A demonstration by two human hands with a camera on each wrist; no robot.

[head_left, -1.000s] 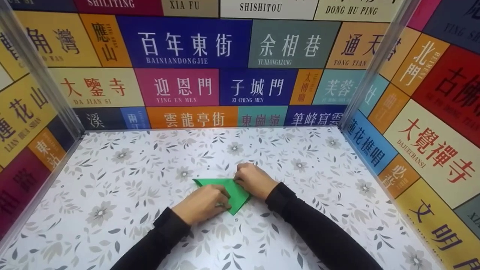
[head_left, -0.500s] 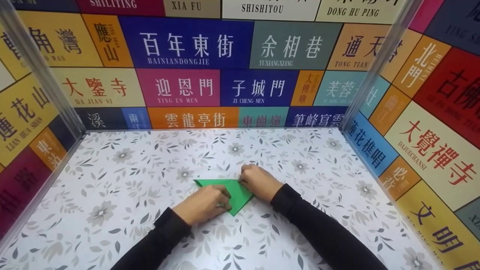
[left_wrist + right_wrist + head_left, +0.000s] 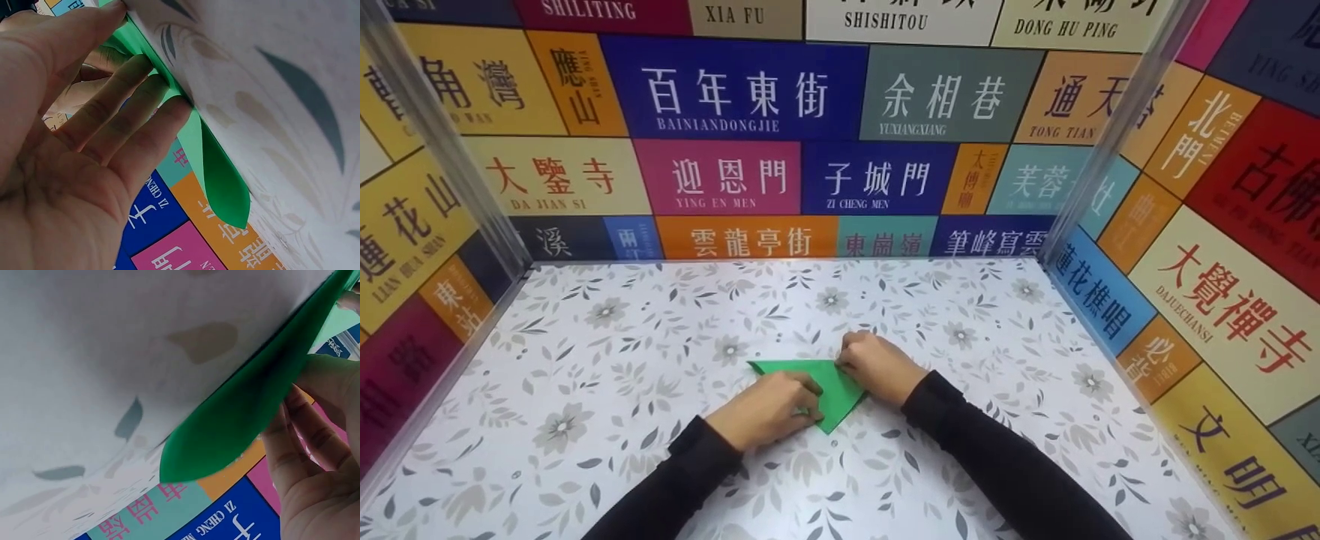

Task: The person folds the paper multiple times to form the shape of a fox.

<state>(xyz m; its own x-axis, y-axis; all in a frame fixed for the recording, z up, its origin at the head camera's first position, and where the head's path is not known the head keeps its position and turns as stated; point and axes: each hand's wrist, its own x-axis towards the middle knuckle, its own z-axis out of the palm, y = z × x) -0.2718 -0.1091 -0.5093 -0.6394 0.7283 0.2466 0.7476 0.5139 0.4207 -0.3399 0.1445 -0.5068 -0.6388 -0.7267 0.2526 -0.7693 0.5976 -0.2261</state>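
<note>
A folded sheet of green paper (image 3: pixel 840 397) lies on the table, one corner pointing toward the person. My left hand (image 3: pixel 765 409) rests its fingertips on the left part of the paper. In the left wrist view those fingers (image 3: pixel 149 138) are fairly straight, and a curled flap of the paper (image 3: pixel 225 185) rises beyond them. At the paper's upper right edge, my right hand (image 3: pixel 881 367) pinches it with curled fingers. The right wrist view shows a bulging green fold beside the right thumb (image 3: pixel 332 379); the paper partly hides the grip.
The table (image 3: pixel 660 315) has a white cover printed with grey flowers and leaves. Around it stand a back wall (image 3: pixel 727 86) and a right side wall (image 3: pixel 1222 285) of colourful signs. A left wall (image 3: pixel 405 225) closes the other side.
My right hand has shifted slightly right along the paper's edge, and more green shows between the hands. My left hand has stayed in place.
</note>
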